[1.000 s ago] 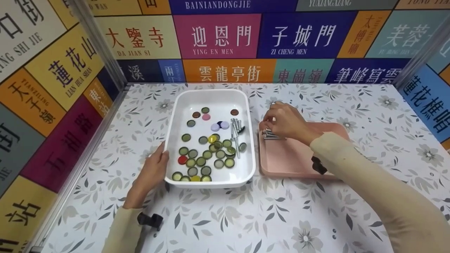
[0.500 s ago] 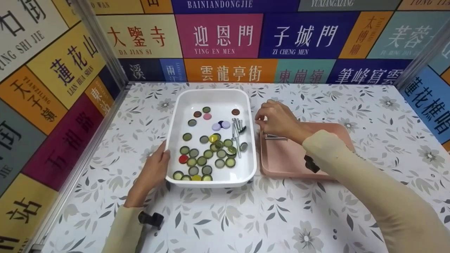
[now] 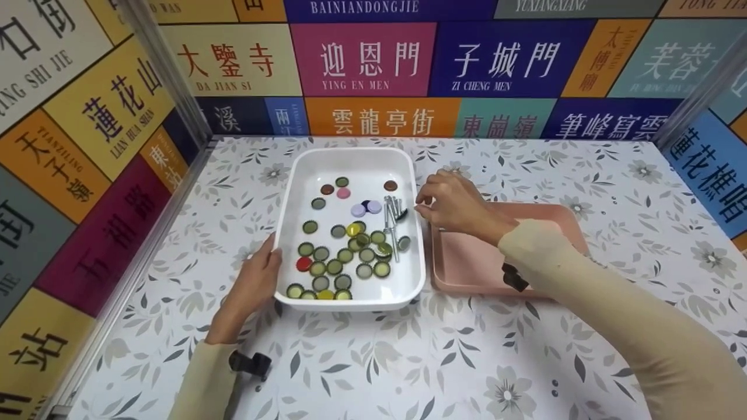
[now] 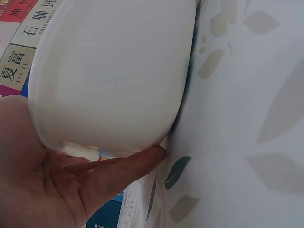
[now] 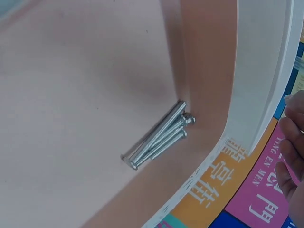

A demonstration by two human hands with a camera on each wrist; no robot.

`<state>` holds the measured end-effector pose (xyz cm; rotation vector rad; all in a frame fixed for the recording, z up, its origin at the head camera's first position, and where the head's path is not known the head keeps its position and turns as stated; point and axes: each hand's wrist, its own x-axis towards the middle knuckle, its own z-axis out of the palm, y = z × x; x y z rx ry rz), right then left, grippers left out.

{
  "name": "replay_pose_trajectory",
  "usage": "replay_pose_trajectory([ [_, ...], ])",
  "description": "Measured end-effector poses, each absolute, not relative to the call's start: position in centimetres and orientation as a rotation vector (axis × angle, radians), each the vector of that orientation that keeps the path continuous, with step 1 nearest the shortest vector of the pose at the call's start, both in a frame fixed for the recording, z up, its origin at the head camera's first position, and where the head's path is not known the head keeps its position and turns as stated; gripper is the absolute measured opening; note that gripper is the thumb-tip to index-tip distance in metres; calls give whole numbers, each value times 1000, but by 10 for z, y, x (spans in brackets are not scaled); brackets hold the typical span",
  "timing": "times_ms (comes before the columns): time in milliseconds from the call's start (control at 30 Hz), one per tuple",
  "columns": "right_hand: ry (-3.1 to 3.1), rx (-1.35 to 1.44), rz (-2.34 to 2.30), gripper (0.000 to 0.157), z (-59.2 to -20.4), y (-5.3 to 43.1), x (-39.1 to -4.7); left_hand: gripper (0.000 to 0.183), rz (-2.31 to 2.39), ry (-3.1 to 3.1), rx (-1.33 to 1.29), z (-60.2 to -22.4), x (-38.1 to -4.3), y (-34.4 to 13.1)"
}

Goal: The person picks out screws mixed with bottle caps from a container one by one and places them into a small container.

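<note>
A small bundle of silvery screws [image 5: 160, 133] lies in a corner of the pink tray [image 3: 481, 274], just below the middle of the right wrist view. The right hand [image 3: 455, 201] hangs above that tray's upper left corner in the head view, its fingertips at the right rim of the white tray [image 3: 350, 304]. Its grip is drawn in, fingers curled and thumb near the forefinger; whether anything is pinched between them I cannot tell.

The white tray stands just left of the pink one, at the centre of the head view. The left hand [image 3: 252, 286] has a grip on its lower left side, closed only as far as the wall allows, with a finger along the outside. Inside, other screws [image 3: 390, 218] lie toward the right wall, and bottle caps [image 3: 345, 255], mostly green, spread across the floor.

Both trays rest on a leaf-patterned bench [image 3: 362, 361]. Colourful lettered panels [image 3: 362, 59] fill the top.
</note>
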<state>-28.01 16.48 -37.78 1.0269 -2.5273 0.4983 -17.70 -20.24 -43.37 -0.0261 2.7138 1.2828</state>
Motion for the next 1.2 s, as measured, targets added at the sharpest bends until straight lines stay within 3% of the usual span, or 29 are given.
replay_pose_trajectory([
  [733,-2706,958,427,20,-381,141,-255,55,1265,2729,-33,-433,-177,-201],
  [1200,-2807,900,349,18,-378,125,-246,55,1310,2714,-3,-434,-177,-202],
])
